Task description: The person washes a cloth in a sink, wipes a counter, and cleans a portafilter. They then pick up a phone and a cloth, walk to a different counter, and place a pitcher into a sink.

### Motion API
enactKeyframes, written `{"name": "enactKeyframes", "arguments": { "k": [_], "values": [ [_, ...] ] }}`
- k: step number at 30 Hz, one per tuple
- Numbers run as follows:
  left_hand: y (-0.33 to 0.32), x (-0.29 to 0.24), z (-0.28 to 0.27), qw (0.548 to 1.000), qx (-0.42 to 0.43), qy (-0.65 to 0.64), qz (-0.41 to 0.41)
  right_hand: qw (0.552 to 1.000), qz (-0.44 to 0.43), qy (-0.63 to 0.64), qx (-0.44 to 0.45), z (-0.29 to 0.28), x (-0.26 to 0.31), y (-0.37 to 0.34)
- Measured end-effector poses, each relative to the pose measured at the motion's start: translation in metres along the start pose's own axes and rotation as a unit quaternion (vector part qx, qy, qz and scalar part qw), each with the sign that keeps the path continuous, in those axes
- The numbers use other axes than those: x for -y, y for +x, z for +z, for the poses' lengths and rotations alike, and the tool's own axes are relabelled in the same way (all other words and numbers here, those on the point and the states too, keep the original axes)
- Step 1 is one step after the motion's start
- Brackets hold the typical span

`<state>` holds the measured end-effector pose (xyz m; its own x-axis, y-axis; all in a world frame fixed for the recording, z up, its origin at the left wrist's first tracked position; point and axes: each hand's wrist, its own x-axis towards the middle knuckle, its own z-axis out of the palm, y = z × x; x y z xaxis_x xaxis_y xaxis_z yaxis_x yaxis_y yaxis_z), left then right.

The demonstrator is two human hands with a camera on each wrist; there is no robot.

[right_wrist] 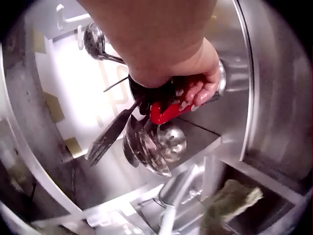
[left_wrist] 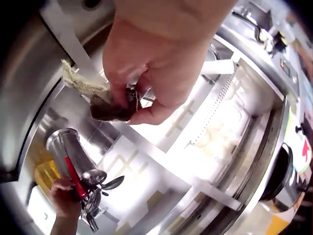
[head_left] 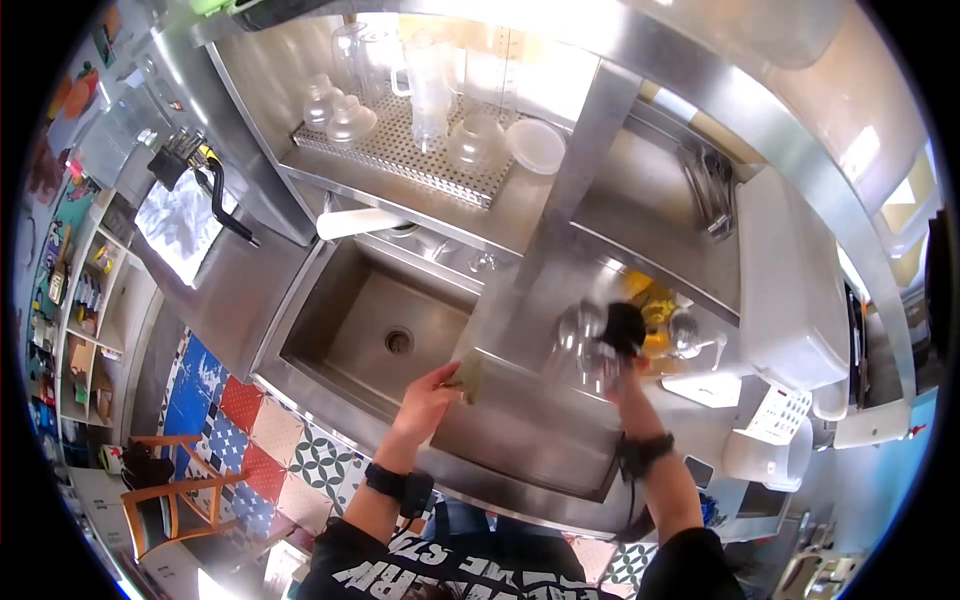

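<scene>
My left hand (head_left: 425, 400) pinches a folded olive-green cloth (left_wrist: 88, 87) between thumb and fingers, above the counter strip by the sink. Its underside looks dark in the left wrist view. My right hand (right_wrist: 198, 93) grips a red handle (right_wrist: 166, 113), whose tool end is hidden. Around that hand are metal ladles (right_wrist: 146, 149), a slotted spoon (right_wrist: 172, 142) and a dark flat utensil (right_wrist: 110, 137). Beside them stands a metal canister (left_wrist: 71, 147). A black utensil head (head_left: 624, 328) is blurred above the right hand in the head view.
A steel sink basin (head_left: 340, 310) with a white-sleeved faucet (head_left: 360, 222) lies left. Glass jars and a pitcher (head_left: 430, 90) stand on a perforated rack (head_left: 400, 178) behind. A white bin (head_left: 790, 270) and yellow items (head_left: 655, 305) are on the right.
</scene>
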<state>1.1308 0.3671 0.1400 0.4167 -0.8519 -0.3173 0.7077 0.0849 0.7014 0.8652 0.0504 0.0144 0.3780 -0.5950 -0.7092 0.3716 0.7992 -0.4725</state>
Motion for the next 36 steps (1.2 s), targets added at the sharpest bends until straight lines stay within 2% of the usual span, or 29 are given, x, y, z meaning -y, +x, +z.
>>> {"name": "enactKeyframes", "arguments": {
  "k": [1, 4, 8, 9, 12, 14, 16, 18, 19, 21, 22, 23, 25, 27, 30, 32, 33, 35, 36],
  "values": [
    [0.002, -0.003, 0.007, 0.998, -0.004, 0.065, 0.018, 1.0, -0.007, -0.009, -0.005, -0.023, -0.008, -0.009],
    [0.01, -0.011, 0.033, 0.981, -0.033, 0.192, -0.012, 0.998, 0.009, -0.058, -0.01, -0.085, -0.028, -0.041],
    [0.048, 0.021, 0.039, 0.971, -0.047, 0.235, -0.012, 0.987, 0.038, -0.159, -0.001, -0.16, -0.061, -0.087],
    [0.052, 0.024, 0.048, 0.976, -0.046, 0.212, -0.024, 0.98, 0.042, -0.192, 0.007, -0.175, -0.068, -0.096],
    [0.062, 0.025, 0.077, 0.981, -0.035, 0.183, -0.058, 0.936, 0.031, -0.347, 0.056, -0.213, -0.087, -0.118],
    [0.068, 0.026, 0.092, 0.974, -0.016, 0.213, -0.079, 0.871, -0.002, -0.48, 0.107, -0.229, -0.092, -0.125],
    [0.07, 0.02, 0.108, 0.961, 0.009, 0.258, -0.101, 0.776, -0.05, -0.605, 0.171, -0.241, -0.089, -0.126],
    [0.071, 0.015, 0.12, 0.951, 0.023, 0.283, -0.12, 0.654, 0.041, -0.729, 0.198, -0.184, -0.049, -0.154],
    [0.073, 0.014, 0.125, 0.95, 0.024, 0.285, -0.126, 0.601, -0.065, -0.747, 0.278, -0.178, -0.035, -0.157],
    [0.076, 0.017, 0.13, 0.952, 0.02, 0.275, -0.13, 0.721, 0.127, -0.672, 0.107, -0.124, 0.019, -0.196],
    [0.078, 0.019, 0.131, 0.956, 0.013, 0.264, -0.128, 0.586, 0.01, -0.805, 0.086, -0.113, 0.041, -0.208],
    [0.078, 0.021, 0.132, 0.959, 0.005, 0.252, -0.127, 0.422, -0.105, -0.898, 0.062, -0.103, 0.061, -0.221],
    [0.079, 0.019, 0.138, 0.961, 0.033, 0.244, -0.124, 0.561, -0.077, -0.824, -0.027, -0.003, 0.089, -0.256],
    [0.081, 0.018, 0.151, 0.959, 0.057, 0.251, -0.121, 0.692, -0.122, -0.709, 0.058, 0.053, 0.099, -0.261],
    [0.083, 0.01, 0.173, 0.943, 0.061, 0.308, -0.109, 0.63, -0.2, -0.741, 0.115, 0.111, 0.089, -0.238],
    [0.084, 0.006, 0.187, 0.925, 0.051, 0.365, -0.091, 0.603, -0.199, -0.758, 0.148, 0.148, 0.081, -0.224],
    [0.085, 0.001, 0.188, 0.901, 0.06, 0.428, -0.049, 0.593, -0.182, -0.769, 0.154, 0.158, 0.08, -0.214],
    [0.087, -0.007, 0.185, 0.836, 0.081, 0.541, 0.037, 0.6, -0.236, -0.746, 0.169, 0.157, 0.087, -0.18],
    [0.09, -0.013, 0.18, 0.794, 0.095, 0.589, 0.118, 0.601, -0.262, -0.734, 0.177, 0.157, 0.094, -0.17]
  ]
}}
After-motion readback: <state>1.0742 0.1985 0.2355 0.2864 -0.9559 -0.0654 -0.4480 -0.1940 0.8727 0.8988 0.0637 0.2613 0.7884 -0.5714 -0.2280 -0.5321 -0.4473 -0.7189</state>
